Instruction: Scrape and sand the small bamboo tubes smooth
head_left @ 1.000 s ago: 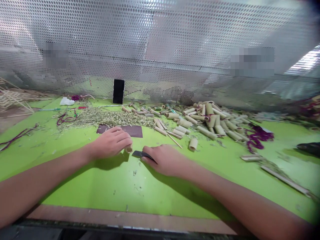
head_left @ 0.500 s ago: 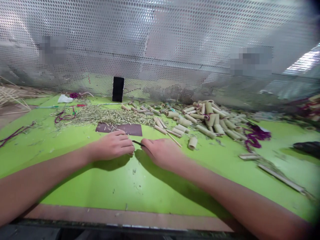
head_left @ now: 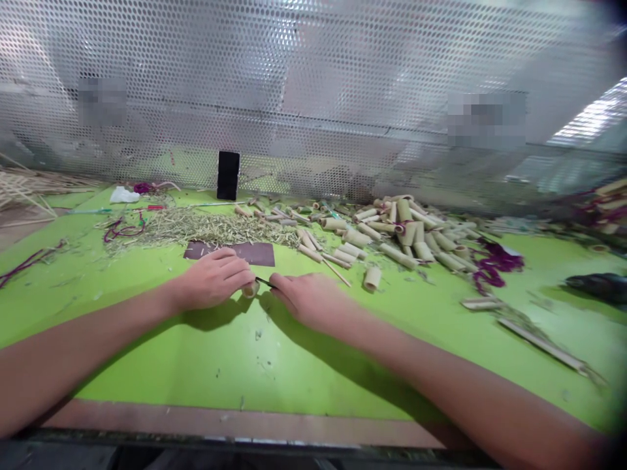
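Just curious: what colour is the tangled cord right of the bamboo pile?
The tangled cord is a deep magenta-purple, seen best in the head view.

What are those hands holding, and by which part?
The left hand grips a short bamboo tube by one end; the right hand holds a small dark knife by its rear, blade reaching toward the tube.
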A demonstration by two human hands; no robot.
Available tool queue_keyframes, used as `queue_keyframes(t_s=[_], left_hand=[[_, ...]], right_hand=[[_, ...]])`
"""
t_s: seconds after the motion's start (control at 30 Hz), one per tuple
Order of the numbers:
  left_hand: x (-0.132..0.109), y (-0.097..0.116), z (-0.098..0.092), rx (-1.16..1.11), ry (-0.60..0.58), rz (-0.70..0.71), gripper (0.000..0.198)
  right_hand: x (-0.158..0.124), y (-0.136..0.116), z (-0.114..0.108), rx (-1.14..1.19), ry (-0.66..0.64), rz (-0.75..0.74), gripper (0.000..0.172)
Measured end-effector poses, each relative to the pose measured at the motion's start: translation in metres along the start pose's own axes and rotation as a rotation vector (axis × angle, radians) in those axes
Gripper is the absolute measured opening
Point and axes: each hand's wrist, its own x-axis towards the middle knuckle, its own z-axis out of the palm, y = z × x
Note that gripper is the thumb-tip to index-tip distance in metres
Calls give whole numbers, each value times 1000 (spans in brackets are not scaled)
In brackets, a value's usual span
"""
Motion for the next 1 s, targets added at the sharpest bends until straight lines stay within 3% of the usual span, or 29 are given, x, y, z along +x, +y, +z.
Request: queue_keyframes(t_s=[0.2,0.27,0.4,0.63,0.87,1.0], left_hand=[[3,2,-6,-126,178,-112,16],[3,2,-9,-117,187,-125,15],[0,-3,-10,-80,113,-88,15],[1,-2,-3,-131,-140,62,24],[11,15,-14,-78,-105,182,30],[13,20,-15,-42,-90,217,31]], right_hand=[[4,-2,12,-9,-6,-94,22],[5,-3,14,-13,14,-102,22],[6,0,13,-18,32,-60,25],[0,19,3,-87,93,112,38],[-6,0,-2,-28,58,-4,34],[-3,-4,2,-14,-28,-37,30]])
